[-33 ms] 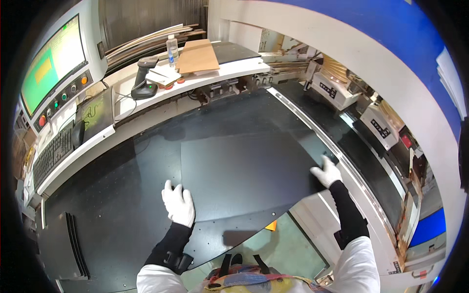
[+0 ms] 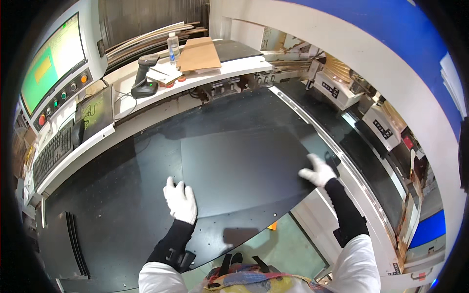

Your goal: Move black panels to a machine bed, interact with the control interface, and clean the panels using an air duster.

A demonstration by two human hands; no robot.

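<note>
A flat black panel point(image 2: 239, 168) lies on the dark, perforated work table point(image 2: 112, 205) in front of me. My left hand point(image 2: 181, 201), in a white glove, is at the panel's left edge near its front corner, fingers apart and holding nothing. My right hand point(image 2: 318, 171), gloved in white too, is over the panel's right end, thumb and fingers apart. Whether its fingertips touch the panel, I cannot tell. Beyond the right hand runs a bright metal rail point(image 2: 305, 117).
Thin black panels point(image 2: 61, 246) are stacked at the table's near left. Along the far side are a keyboard point(image 2: 53, 149), a monitor point(image 2: 53, 61), a barcode scanner point(image 2: 144, 78), a bottle point(image 2: 173, 48) and a brown board point(image 2: 199, 54). Machine heads point(image 2: 337, 90) stand at right.
My right hand has shifted left and slightly up, further over the panel's right end. The left hand has moved very slightly.
</note>
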